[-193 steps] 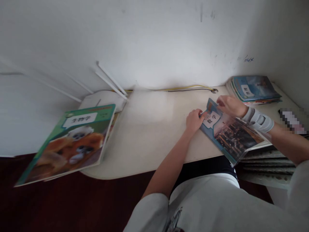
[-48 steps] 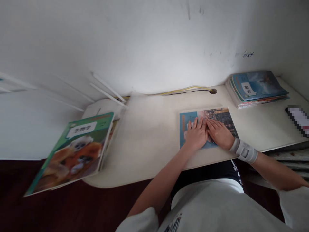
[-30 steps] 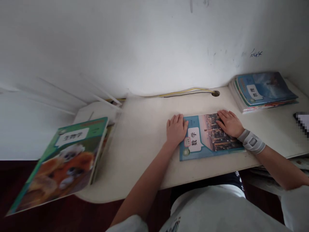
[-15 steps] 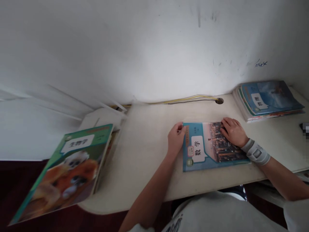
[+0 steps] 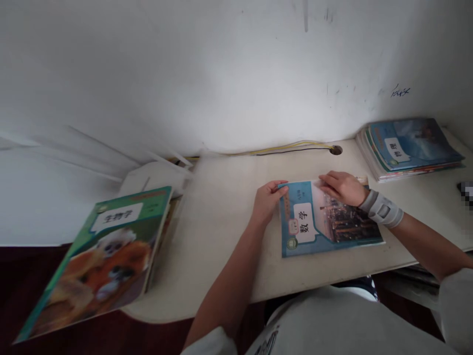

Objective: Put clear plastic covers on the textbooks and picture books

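Observation:
A blue mathematics textbook (image 5: 305, 224) with a city-night photo on its cover lies closed on the white desk in front of me. At its upper left corner my left hand (image 5: 266, 201) grips it, thumb on the cover and fingers behind the edge. My right hand (image 5: 343, 187) is at the top edge, with its fingers bent together over the cover's upper middle; the fingertips are partly hidden. A grey-and-white band (image 5: 382, 208) circles the right wrist. Pale page edges show just past the cover near this hand.
At the back right stands a stack of books topped by a blue physics textbook (image 5: 416, 140). A green biology textbook (image 5: 111, 261) tops a pile at the left end. Yellow and black cables (image 5: 281, 148) run along the wall to a desk hole (image 5: 335, 150).
My right hand has slid left along the textbook's top edge, from its upper right to its upper middle. My left hand stays at the corner, its thumb now further over the cover.

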Demonstrator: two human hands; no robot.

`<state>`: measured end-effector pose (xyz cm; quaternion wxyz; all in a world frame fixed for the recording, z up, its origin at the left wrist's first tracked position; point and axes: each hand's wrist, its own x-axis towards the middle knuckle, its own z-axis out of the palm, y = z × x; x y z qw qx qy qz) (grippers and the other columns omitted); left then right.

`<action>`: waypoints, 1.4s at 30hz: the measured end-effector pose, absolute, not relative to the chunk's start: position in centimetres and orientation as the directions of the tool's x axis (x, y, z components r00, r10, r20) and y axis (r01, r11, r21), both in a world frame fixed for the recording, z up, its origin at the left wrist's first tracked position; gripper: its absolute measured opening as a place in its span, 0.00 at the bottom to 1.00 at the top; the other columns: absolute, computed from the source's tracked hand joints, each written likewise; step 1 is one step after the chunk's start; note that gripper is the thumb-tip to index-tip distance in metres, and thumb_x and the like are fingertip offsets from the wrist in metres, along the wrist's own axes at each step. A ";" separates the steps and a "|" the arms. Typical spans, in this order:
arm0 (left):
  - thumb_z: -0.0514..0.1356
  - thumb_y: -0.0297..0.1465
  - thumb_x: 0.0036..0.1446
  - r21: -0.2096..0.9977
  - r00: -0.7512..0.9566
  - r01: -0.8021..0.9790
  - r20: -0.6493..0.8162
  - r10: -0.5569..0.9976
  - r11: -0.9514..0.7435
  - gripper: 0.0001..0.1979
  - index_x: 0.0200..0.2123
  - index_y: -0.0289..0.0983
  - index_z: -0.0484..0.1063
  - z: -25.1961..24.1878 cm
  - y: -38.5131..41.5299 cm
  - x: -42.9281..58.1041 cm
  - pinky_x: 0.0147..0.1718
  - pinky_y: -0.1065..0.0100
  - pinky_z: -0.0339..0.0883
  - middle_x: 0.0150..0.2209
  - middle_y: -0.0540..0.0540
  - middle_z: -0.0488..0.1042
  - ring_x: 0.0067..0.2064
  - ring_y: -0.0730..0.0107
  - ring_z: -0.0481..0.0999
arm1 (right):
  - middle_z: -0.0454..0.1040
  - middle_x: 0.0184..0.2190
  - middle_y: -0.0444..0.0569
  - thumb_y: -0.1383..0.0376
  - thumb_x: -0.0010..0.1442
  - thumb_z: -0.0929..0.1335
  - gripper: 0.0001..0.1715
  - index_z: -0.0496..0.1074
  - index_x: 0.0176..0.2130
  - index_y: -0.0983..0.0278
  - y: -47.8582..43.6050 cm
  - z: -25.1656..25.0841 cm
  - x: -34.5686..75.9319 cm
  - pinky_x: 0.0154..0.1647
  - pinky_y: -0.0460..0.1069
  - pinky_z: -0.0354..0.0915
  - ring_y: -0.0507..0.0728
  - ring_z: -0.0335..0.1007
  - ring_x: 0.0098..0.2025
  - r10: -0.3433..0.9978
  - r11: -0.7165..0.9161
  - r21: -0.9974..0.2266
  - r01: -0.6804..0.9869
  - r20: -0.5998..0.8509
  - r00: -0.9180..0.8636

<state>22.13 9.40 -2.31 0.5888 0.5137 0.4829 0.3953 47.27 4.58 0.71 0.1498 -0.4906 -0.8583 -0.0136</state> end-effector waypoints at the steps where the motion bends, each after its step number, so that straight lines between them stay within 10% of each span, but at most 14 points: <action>1: 0.65 0.36 0.41 0.989 0.209 0.039 -0.149 0.967 0.144 0.16 0.35 0.36 0.75 -2.3 9.3 22.1 0.33 0.68 0.66 0.28 0.49 0.76 0.28 0.73 0.72 | 0.73 0.39 0.56 0.57 0.66 0.56 0.23 0.68 0.49 0.68 4.2 0.8 48.0 0.39 0.51 0.63 0.57 0.69 0.37 0.841 0.510 -0.125 0.851 0.279 -0.463; 14: 0.57 0.45 0.47 0.925 0.183 0.372 -0.150 0.972 0.073 0.17 0.26 0.36 0.71 -2.0 10.6 22.7 0.24 0.69 0.59 0.21 0.49 0.68 0.25 0.71 0.67 | 0.60 0.17 0.41 0.47 0.59 0.57 0.29 0.63 0.20 0.64 4.3 -0.2 55.8 0.25 0.46 0.52 0.50 0.56 0.23 0.999 -0.018 -0.541 0.841 -0.035 -0.001; 21: 0.55 0.41 0.51 0.685 0.265 0.711 -0.050 0.963 -0.160 0.15 0.19 0.38 0.66 -1.8 12.1 22.7 0.29 0.67 0.59 0.22 0.47 0.69 0.28 0.66 0.68 | 0.71 0.28 0.48 0.53 0.55 0.66 0.17 0.71 0.28 0.65 5.2 -1.8 55.2 0.30 0.47 0.54 0.53 0.63 0.30 0.993 -0.108 -0.261 0.959 0.025 0.118; 30: 0.55 0.33 0.54 0.410 0.261 0.872 0.070 0.963 -0.267 0.07 0.34 0.38 0.71 -1.7 10.7 24.2 0.38 0.62 0.63 0.40 0.40 0.71 0.41 0.59 0.71 | 0.72 0.35 0.51 0.57 0.63 0.60 0.18 0.72 0.32 0.64 4.4 -3.5 54.8 0.35 0.48 0.57 0.55 0.67 0.34 0.987 -0.046 -0.206 0.978 0.144 0.076; 42: 0.51 0.32 0.57 0.454 0.450 0.784 0.055 0.891 -0.424 0.10 0.27 0.38 0.70 -3.3 7.5 23.5 0.37 0.65 0.61 0.32 0.44 0.73 0.36 0.64 0.70 | 0.75 0.35 0.50 0.65 0.60 0.59 0.12 0.70 0.37 0.64 -2.1 -2.6 55.4 0.39 0.47 0.61 0.54 0.70 0.37 0.988 0.029 -0.302 0.953 0.151 0.018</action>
